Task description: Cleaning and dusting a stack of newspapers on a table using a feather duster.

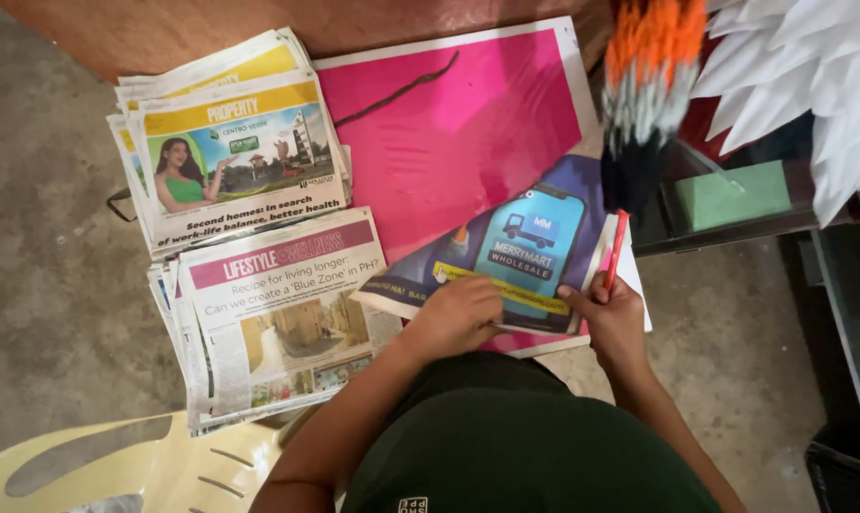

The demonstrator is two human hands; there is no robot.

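My left hand [457, 315] presses flat on the near edge of a folded newspaper sheet [525, 242] with a blue and purple print. That sheet lies on a pink board [449, 123] with a white border, set on the floor. My right hand [612, 312] holds a red pencil [617, 249] upright, its lower end at the right edge of the sheet. A dark thin strip [397, 92] lies on the pink board near its far edge.
Two stacks of newspapers [235, 152] [278, 318] lie left of the board on the grey floor. A cream plastic chair [135, 465] is at the near left. An orange, white and black paper piece [649, 85], white paper feathers [810, 66] and a green block [734, 195] sit at the right.
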